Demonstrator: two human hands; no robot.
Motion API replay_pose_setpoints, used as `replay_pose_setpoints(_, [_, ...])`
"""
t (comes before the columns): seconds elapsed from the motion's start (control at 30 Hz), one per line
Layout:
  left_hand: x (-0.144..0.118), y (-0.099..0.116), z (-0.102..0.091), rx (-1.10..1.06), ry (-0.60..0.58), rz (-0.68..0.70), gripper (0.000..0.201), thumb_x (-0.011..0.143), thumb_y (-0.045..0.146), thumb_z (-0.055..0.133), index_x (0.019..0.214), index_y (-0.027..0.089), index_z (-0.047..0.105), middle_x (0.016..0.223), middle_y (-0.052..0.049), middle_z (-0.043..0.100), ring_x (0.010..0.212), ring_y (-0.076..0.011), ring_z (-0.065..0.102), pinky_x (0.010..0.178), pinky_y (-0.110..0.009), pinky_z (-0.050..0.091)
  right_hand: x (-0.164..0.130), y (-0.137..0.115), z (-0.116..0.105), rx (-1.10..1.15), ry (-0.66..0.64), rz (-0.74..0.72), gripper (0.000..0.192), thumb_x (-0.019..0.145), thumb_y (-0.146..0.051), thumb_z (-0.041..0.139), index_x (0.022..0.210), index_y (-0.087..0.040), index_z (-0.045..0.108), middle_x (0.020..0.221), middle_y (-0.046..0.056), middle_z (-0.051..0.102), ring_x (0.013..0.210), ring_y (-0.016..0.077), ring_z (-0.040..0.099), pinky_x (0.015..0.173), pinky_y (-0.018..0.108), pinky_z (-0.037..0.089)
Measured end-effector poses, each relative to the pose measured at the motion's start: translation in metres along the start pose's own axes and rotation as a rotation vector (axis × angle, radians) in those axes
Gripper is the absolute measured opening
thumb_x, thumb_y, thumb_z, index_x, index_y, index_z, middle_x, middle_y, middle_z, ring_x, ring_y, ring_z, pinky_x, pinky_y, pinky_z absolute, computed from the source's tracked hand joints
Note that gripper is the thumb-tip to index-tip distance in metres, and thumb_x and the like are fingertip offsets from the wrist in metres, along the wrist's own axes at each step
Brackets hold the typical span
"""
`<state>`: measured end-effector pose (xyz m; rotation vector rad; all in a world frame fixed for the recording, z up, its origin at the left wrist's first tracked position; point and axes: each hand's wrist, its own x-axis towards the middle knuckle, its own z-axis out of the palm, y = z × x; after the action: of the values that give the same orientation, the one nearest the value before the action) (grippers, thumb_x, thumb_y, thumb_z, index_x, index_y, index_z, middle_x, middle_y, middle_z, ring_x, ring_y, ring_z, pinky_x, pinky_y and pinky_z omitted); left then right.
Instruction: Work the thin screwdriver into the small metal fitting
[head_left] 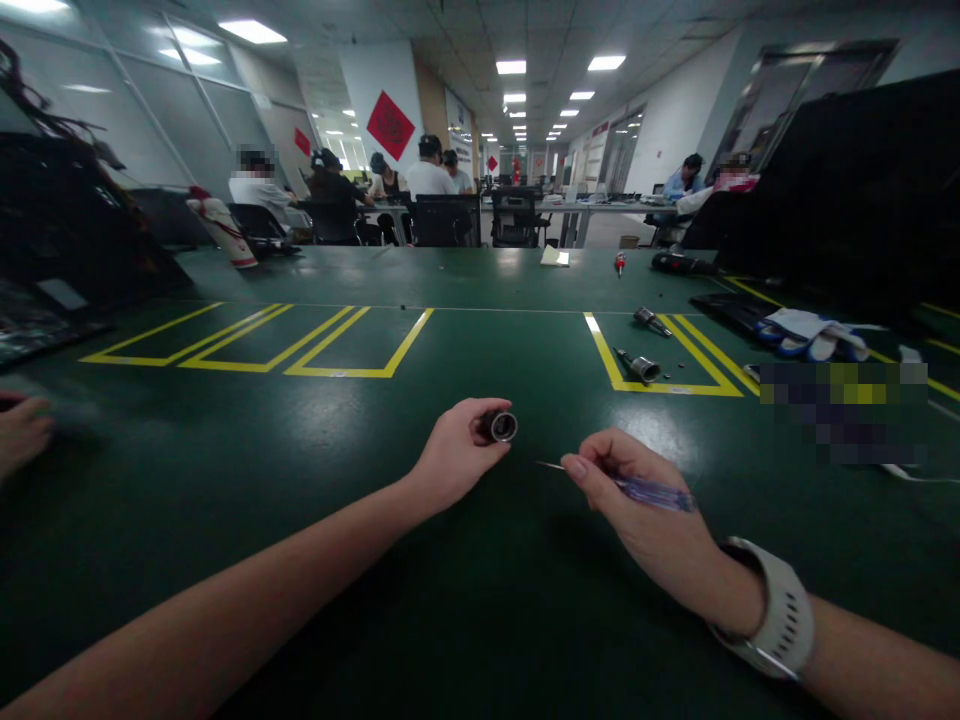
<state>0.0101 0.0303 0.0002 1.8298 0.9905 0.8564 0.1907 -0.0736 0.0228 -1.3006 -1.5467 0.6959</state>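
Near the middle of the green table, my left hand is closed around a short dark metal cylinder, its round open end turned toward me. My right hand grips a screwdriver with a clear purplish handle. The thin shaft points left toward the cylinder, a small gap apart from it. Beyond my right hand, inside a yellow-taped box, lie a metal part with a cup-shaped end and a second dark metal part with a thin tip. A few tiny pieces lie beside them.
Yellow tape outlines mark the green tabletop. At right are blue-and-white gloves, a dark power tool and a red-handled tool. Another person's hand rests at the left edge. A white bottle-like object stands far left.
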Motion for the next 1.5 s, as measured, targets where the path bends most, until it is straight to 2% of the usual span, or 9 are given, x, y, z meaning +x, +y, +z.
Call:
replay_pose_setpoints(0.13, [0.029,-0.006,-0.014,0.362,0.050,0.136,0.048,0.065,0.021,0.070,0.111,0.018,0.057,0.106,-0.007,0.056,0.094,-0.0204,0.056,0.083,-0.038,0.047,0.019,0.000,-0.002,0.058,-0.069,0.066,0.021,0.080,-0.037,0.059,0.074,-0.017,0.057,0.065,-0.001,0.055,0.056,0.0106,0.050,0.048,0.022,0.042])
replay_pose_setpoints(0.23, [0.052,-0.006,-0.021,0.529,0.052,0.192,0.038,0.065,0.029,0.071,0.099,0.017,0.062,0.099,-0.006,0.055,0.086,-0.0192,0.055,0.076,-0.035,0.046,0.036,0.003,0.000,0.092,-0.113,0.074,0.018,0.079,-0.034,0.060,0.080,-0.016,0.060,0.073,0.001,0.059,0.065,0.0133,0.054,0.056,0.026,0.044])
replay_pose_setpoints(0.5, [0.092,-0.021,-0.019,0.533,0.129,0.263,0.034,0.065,0.036,0.070,0.084,0.016,0.050,0.082,-0.001,0.053,0.076,-0.0161,0.049,0.068,-0.029,0.041,0.080,0.019,0.012,0.503,0.073,0.096,0.017,0.076,-0.032,0.060,0.077,-0.014,0.060,0.072,0.002,0.059,0.067,0.0139,0.054,0.065,0.030,0.044])
replay_pose_setpoints(0.63, [0.095,-0.028,-0.018,0.398,0.031,0.216,0.032,0.069,0.032,0.067,0.088,0.017,0.048,0.081,0.001,0.055,0.072,-0.0137,0.052,0.065,-0.026,0.042,0.079,0.029,0.013,0.544,-0.016,0.106,0.018,0.080,-0.031,0.056,0.083,-0.014,0.062,0.079,0.003,0.062,0.072,0.0142,0.055,0.068,0.030,0.044])
replay_pose_setpoints(0.87, [0.095,-0.028,-0.013,0.534,-0.029,0.293,0.020,0.073,0.034,0.061,0.072,0.016,0.052,0.068,0.002,0.053,0.063,-0.0126,0.048,0.057,-0.025,0.036,0.069,0.029,0.011,0.360,-0.147,0.011,0.021,0.086,-0.030,0.050,0.094,-0.015,0.062,0.092,0.005,0.063,0.086,0.0163,0.058,0.078,0.035,0.046])
replay_pose_setpoints(1.03, [0.092,-0.029,-0.010,0.615,-0.009,0.398,0.009,0.074,0.023,0.057,0.070,0.016,0.052,0.067,0.002,0.052,0.063,-0.0123,0.049,0.057,-0.024,0.036,0.065,0.025,0.014,0.103,-0.107,-0.095,0.018,0.086,-0.023,0.048,0.096,-0.018,0.062,0.097,0.006,0.063,0.091,0.0180,0.058,0.083,0.037,0.045])
replay_pose_setpoints(1.23, [0.087,-0.023,-0.010,0.736,-0.088,0.484,0.009,0.068,0.010,0.055,0.067,0.016,0.050,0.067,0.001,0.053,0.064,-0.0134,0.050,0.059,-0.024,0.037,0.062,0.025,0.019,-0.113,-0.098,-0.224,0.020,0.085,-0.019,0.048,0.099,-0.019,0.062,0.095,0.007,0.064,0.090,0.0196,0.058,0.081,0.037,0.045])
replay_pose_setpoints(1.37, [0.085,-0.022,-0.009,0.783,-0.116,0.541,0.008,0.069,0.010,0.055,0.068,0.016,0.049,0.066,0.001,0.052,0.064,-0.0135,0.050,0.059,-0.025,0.037,0.062,0.024,0.018,-0.052,-0.085,-0.152,0.020,0.084,-0.021,0.048,0.091,-0.020,0.066,0.090,0.006,0.065,0.085,0.0202,0.059,0.078,0.038,0.044])
replay_pose_setpoints(1.5, [0.085,-0.023,-0.009,0.797,-0.144,0.605,0.007,0.071,0.010,0.054,0.069,0.016,0.050,0.066,0.001,0.051,0.064,-0.0131,0.049,0.060,-0.025,0.036,0.066,0.027,0.016,0.213,-0.086,0.042,0.022,0.082,-0.024,0.047,0.081,-0.018,0.068,0.082,0.005,0.066,0.080,0.0197,0.059,0.074,0.036,0.043])
